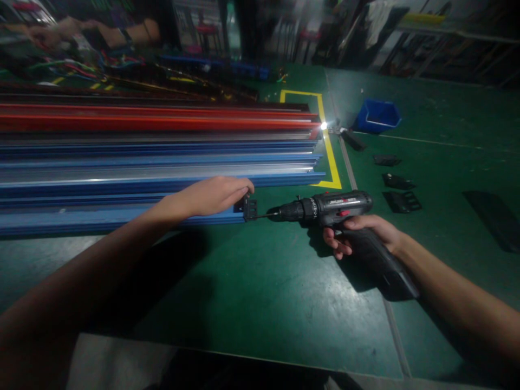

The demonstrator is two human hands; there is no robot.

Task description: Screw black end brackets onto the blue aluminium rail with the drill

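My right hand (pixel 365 233) is wrapped round the grip of a black cordless drill (pixel 341 208), which points left. Its long thin bit (pixel 266 215) reaches a black plastic end cap (pixel 251 208) at the right end of the nearest blue metal profile (pixel 211 218). My left hand (pixel 219 195) lies over that end of the profile, palm down. Its fingers are bent and closed at the cap; the fingertips are partly hidden.
More blue profiles (pixel 162 162) and a red profile (pixel 162 122) lie parallel behind. A blue bin (pixel 377 116), black caps (pixel 402 201) and a dark flat piece (pixel 493 219) are on the green table (pixel 264 303). Across the table are another person's hands (pixel 81 32) near coloured wires.
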